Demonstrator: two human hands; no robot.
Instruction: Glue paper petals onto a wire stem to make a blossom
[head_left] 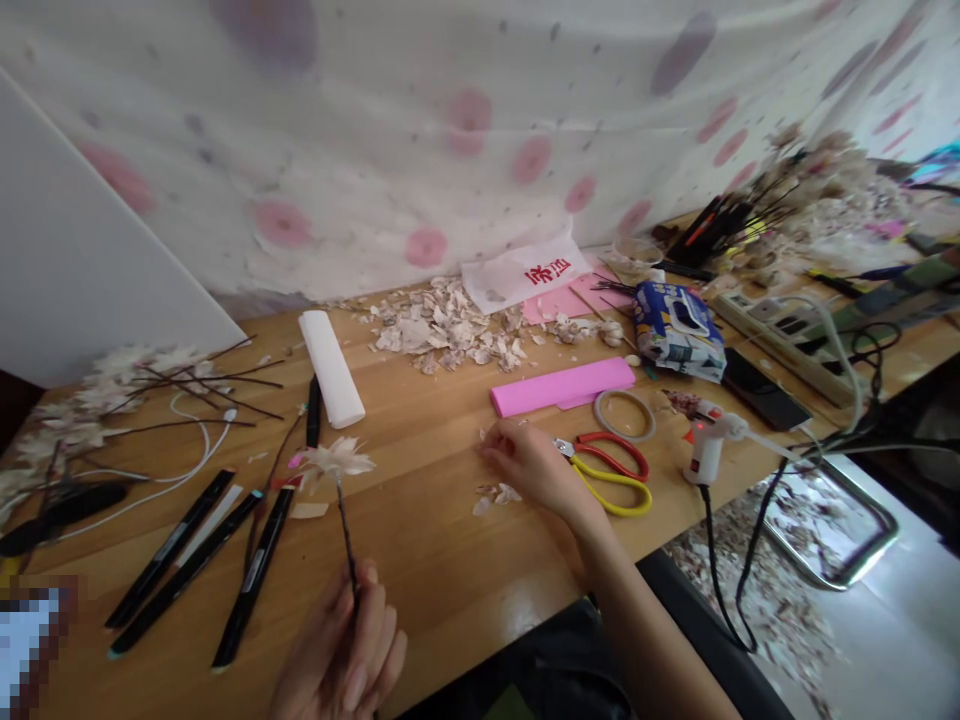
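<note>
My left hand (pixel 341 655) is closed round the bottom of a thin dark stem (pixel 346 535) that stands upright, with a small white petal flower (pixel 337 460) at its top. My right hand (pixel 529 465) rests on the wooden table (pixel 435 560), its fingers curled down at small white petal scraps (pixel 495 495); whether it grips one I cannot make out. Just right of that hand lie red and yellow handled scissors (pixel 611 472).
Several black markers (pixel 187 560) lie at the left. A pink foam strip (pixel 562 387), a tape ring (pixel 624 415), a glue gun (pixel 706 445), a wipes pack (pixel 679 330) and a petal heap (pixel 450 330) lie beyond. Finished flowers (pixel 97 400) lie far left.
</note>
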